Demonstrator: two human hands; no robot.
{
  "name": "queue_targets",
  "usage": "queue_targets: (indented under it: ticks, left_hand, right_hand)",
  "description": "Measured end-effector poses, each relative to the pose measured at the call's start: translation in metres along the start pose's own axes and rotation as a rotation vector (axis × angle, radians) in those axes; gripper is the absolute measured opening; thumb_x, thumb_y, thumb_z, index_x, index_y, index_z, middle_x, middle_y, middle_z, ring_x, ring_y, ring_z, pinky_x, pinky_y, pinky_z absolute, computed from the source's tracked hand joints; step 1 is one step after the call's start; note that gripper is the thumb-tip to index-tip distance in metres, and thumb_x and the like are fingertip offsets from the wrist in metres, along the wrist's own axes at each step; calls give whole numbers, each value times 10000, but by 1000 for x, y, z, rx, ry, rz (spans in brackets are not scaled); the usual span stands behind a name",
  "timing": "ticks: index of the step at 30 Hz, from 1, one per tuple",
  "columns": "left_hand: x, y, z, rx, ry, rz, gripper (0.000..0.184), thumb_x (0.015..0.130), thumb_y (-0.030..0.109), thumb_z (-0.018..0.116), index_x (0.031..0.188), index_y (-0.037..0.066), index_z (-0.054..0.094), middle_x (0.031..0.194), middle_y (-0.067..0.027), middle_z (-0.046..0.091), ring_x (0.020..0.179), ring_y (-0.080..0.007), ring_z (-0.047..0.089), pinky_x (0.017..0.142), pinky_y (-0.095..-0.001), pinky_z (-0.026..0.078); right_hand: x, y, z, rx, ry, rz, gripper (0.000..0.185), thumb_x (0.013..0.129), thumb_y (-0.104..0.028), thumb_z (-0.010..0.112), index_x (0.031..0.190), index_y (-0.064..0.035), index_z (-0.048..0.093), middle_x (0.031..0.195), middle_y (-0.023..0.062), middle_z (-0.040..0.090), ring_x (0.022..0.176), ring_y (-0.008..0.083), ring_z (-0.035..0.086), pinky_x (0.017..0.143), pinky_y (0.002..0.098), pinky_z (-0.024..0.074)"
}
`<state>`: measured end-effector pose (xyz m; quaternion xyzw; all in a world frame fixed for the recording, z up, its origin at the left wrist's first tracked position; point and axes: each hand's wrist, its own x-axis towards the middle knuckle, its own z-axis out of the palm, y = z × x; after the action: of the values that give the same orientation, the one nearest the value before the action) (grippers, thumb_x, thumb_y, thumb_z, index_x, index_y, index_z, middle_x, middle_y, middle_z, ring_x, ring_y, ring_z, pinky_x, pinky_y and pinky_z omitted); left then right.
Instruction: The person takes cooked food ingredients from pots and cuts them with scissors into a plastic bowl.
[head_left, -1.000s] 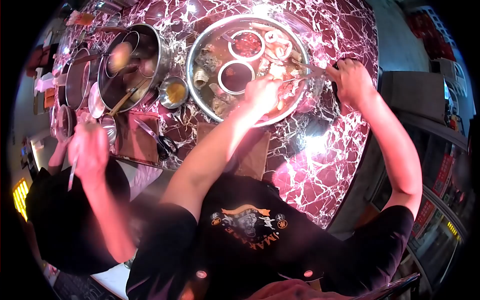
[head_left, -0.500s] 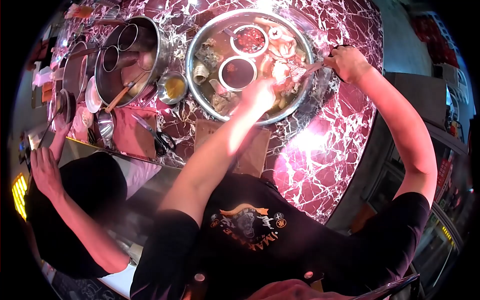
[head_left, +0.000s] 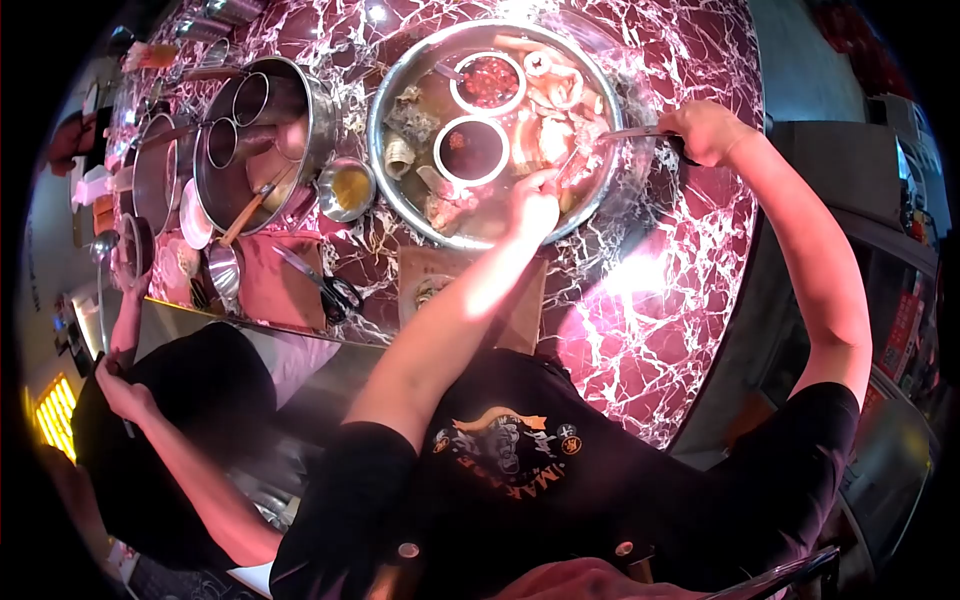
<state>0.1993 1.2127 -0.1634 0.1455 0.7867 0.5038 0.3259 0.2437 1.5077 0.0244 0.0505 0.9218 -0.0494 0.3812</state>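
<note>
A large round metal basin (head_left: 382, 190) on the marbled counter holds broth with pieces of meat (head_left: 556, 138) and pale tube-like pieces (head_left: 562, 88). Two white-rimmed bowls stand in it: one of chopped red chili (head_left: 490, 82), the other of dark liquid (head_left: 470, 152). Over the basin's near right side, my left hand (head_left: 535, 205) is closed beside the meat; a thin object seems to extend from its fingers, but I cannot make it out. My right hand (head_left: 705, 132), just outside the right rim, grips scissors (head_left: 640, 132) whose blades point left over the meat.
Left of the basin are a small metal bowl of yellow liquid (head_left: 350, 188), a big pot (head_left: 318, 130) with strainers and a wooden-handled utensil, and another pair of scissors (head_left: 322, 282). A brown mat (head_left: 525, 300) lies below the basin. A co-worker (head_left: 190, 400) stands at the left holding a ladle.
My left hand has moved slightly lower and is less blurred. My right hand with the scissors has shifted a little right and down. The co-worker's near hand has moved lower.
</note>
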Motion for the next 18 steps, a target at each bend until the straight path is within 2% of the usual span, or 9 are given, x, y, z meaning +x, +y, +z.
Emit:
queue_targets:
  ticks: [1,2,5,6,9,10,11,13,18]
  left_hand:
    - [0,0,-1,-2,-16,-20,252,1013,87,566,1190,17,731,1108,-185,755,1006,-262,731,876,-358,567]
    - [0,1,-2,-8,-27,-32,253,1014,85,565,1195,17,728,1112,-182,754,1002,-262,732,871,-360,570]
    - [2,5,-7,-74,-53,-59,257,1017,81,561,1210,15,717,1126,-174,751,993,-262,733,859,-364,578]
    - [3,5,-8,-114,-61,-75,258,1018,79,560,1215,15,713,1130,-171,750,990,-262,733,854,-366,581]
    - [1,13,-14,-325,-93,-157,263,1021,75,556,1230,13,703,1144,-163,748,980,-263,734,842,-370,589]
    - [-1,17,-16,-416,-109,-194,265,1022,74,555,1235,12,699,1148,-161,747,977,-263,735,837,-372,592]
    - [-2,22,-18,-515,-124,-230,267,1023,72,553,1240,12,696,1153,-158,746,974,-263,735,833,-373,595]
    - [-4,30,-21,-705,-155,-306,270,1025,69,551,1250,11,689,1162,-153,744,968,-263,736,825,-376,600]
    - [4,46,-36,-1054,-234,-423,281,1030,62,544,1275,8,671,1184,-140,739,952,-264,738,803,-384,614]
  right_hand:
    - [-2,5,4,11,12,-21,492,688,17,690,1156,-135,702,945,156,741,953,371,710,828,448,559]
    - [-4,9,8,12,38,-58,378,802,-102,650,1176,-129,697,925,197,722,926,406,688,815,493,532]
    - [-26,4,0,17,117,21,379,799,-112,660,1177,-115,689,950,195,723,964,403,685,841,498,534]
    - [-35,-4,-12,-8,67,45,425,791,-147,683,1215,-118,658,961,182,724,973,399,685,850,499,539]
    - [-37,-16,-10,13,115,58,490,780,-186,712,1258,-128,620,959,171,723,973,390,690,845,497,543]
    - [-34,-29,-15,29,38,113,541,760,-208,736,1278,-131,601,976,162,725,987,378,692,841,496,545]
    - [-29,-37,-13,31,10,166,545,760,-202,738,1284,-134,605,988,167,728,993,375,695,838,500,547]
    - [-13,-38,13,34,130,90,554,767,-184,728,1305,-136,602,974,173,731,977,383,700,845,498,551]
    - [-23,-32,12,2,63,58,432,824,-61,633,1238,-173,692,967,177,734,968,387,702,856,485,550]
